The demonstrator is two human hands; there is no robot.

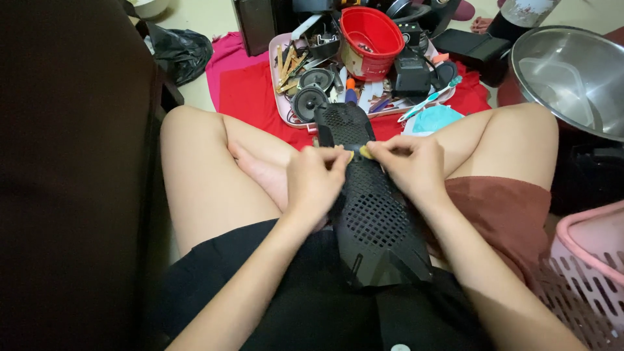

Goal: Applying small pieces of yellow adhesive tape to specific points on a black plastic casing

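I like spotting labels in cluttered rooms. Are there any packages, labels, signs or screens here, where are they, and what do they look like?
Label on the bottle: top right edge, a pale wrap on a dark bottle, too blurred to make out.
Black bag: top left on the floor, crumpled and glossy, no label showing.
No signs or screens show; both hands hold a plain black mesh cover.

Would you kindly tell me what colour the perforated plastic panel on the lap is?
Black perforated plastic panel, clearest in the head view.
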